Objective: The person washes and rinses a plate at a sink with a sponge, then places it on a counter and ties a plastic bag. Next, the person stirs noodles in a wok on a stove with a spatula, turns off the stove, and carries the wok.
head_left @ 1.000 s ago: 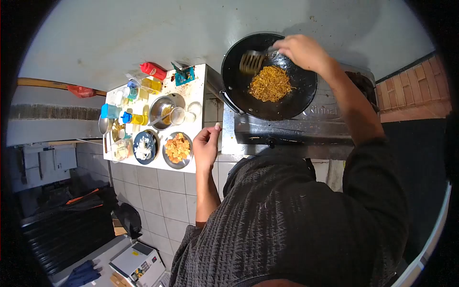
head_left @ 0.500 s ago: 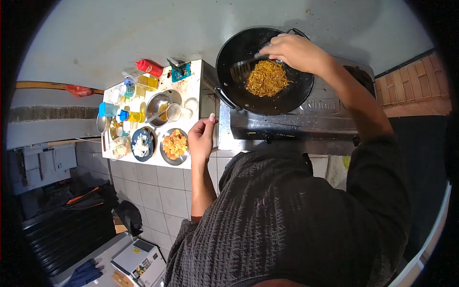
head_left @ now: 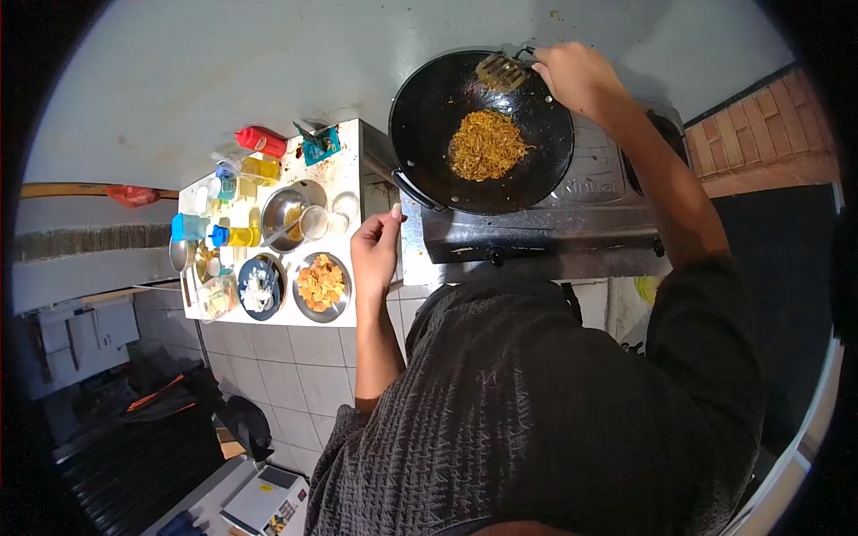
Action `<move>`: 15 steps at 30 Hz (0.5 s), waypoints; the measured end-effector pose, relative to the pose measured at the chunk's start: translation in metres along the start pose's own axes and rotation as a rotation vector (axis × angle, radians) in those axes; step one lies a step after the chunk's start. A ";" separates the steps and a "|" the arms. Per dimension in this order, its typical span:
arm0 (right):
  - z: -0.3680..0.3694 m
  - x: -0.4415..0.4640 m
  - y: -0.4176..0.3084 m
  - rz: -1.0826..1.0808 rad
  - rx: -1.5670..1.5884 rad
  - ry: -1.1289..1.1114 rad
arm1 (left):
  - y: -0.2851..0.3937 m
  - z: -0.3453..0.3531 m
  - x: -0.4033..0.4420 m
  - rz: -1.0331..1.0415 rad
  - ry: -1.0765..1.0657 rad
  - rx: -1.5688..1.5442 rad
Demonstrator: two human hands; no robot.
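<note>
A black wok [head_left: 429,134] sits on the stove with a heap of brown fried noodles [head_left: 487,147] in its middle. My right hand [head_left: 576,76] is closed around the handle of a slotted spatula [head_left: 500,73], whose blade is over the wok's far inner wall. Whether the blade touches the wall I cannot tell. My left hand [head_left: 375,243] is closed, thumb pointing up, between the side table and the stove, just short of the wok's near loop handle [head_left: 417,191]. What it holds, if anything, is hidden.
Left stands a white table [head_left: 340,192] with a plate of orange-brown pieces [head_left: 322,288], a dark plate of white pieces [head_left: 261,288], a metal bowl [head_left: 284,219], a red bottle [head_left: 259,141] and yellow oil bottles [head_left: 239,237]. The steel stove [head_left: 554,237] has front knobs.
The spatula has gone from beside the noodles to the wok's far wall, and my right hand moved up and right with it. My left hand stays about where it was. The view shifted slightly.
</note>
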State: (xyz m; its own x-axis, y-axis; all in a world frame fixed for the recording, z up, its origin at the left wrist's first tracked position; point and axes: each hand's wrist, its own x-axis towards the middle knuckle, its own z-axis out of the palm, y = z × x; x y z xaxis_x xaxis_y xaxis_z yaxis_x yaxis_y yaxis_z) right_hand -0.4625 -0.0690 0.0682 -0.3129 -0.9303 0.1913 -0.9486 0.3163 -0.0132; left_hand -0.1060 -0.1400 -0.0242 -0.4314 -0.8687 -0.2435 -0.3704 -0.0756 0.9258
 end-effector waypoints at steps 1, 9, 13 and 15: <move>0.002 0.003 -0.004 0.061 -0.027 -0.087 | 0.003 0.000 0.005 -0.005 -0.003 0.012; -0.015 -0.011 -0.031 -0.135 0.178 -0.035 | -0.002 -0.008 0.021 0.014 -0.072 -0.034; -0.024 -0.005 -0.037 -0.108 0.046 0.053 | -0.008 -0.010 0.022 0.014 -0.078 -0.063; -0.005 0.008 -0.033 -0.104 0.024 0.074 | -0.009 -0.010 0.024 0.015 -0.088 -0.071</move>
State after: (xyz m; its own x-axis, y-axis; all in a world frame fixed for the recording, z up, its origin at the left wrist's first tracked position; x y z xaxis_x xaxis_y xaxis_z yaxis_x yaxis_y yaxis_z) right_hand -0.4334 -0.0861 0.0755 -0.2097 -0.9413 0.2644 -0.9768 0.2138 -0.0134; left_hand -0.1052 -0.1651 -0.0351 -0.5080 -0.8240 -0.2509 -0.3057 -0.0998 0.9469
